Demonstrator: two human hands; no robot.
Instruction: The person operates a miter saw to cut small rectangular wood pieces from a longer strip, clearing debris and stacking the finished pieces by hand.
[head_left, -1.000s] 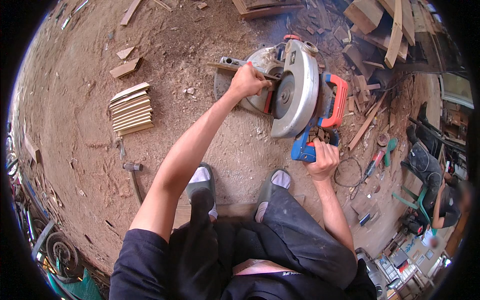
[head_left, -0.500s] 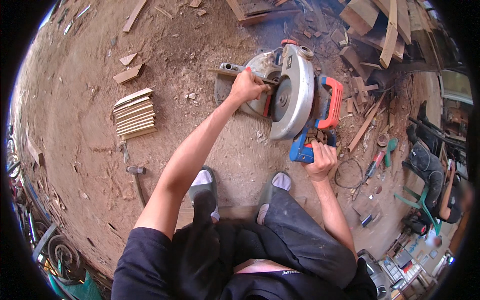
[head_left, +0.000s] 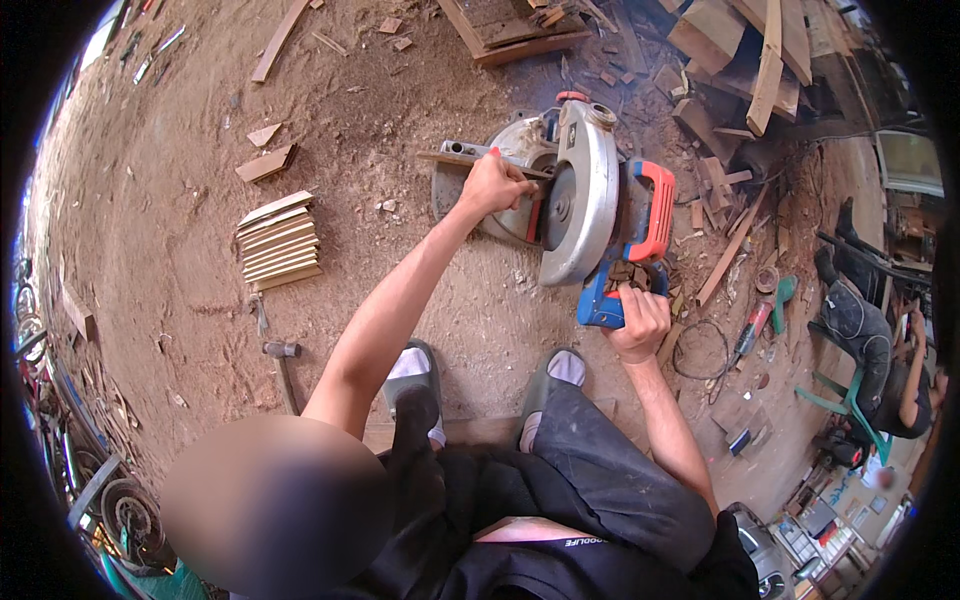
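A mitre saw (head_left: 596,190) with a silver blade guard stands on the dirt ground in front of me. My right hand (head_left: 642,325) is wrapped around its blue handle (head_left: 598,308). My left hand (head_left: 494,186) is closed on a thin strip of wood (head_left: 452,158) lying along the saw's fence, with the fingers close to the round blade (head_left: 562,205). The strip's inner end is partly hidden by my hand. An orange-red carrying handle (head_left: 658,212) sits on the saw's right side.
Left of the saw lie a neat stack of cut wood pieces (head_left: 279,240) and a hammer (head_left: 284,375). Scrap timber (head_left: 735,60) is piled at the far right. An angle grinder (head_left: 752,328) with a cord rests on the right, near a person seated on a green chair (head_left: 850,408).
The view has shifted slightly, and a blurred round patch now covers the lower left. Both hands keep their holds on the strip and the saw handle.
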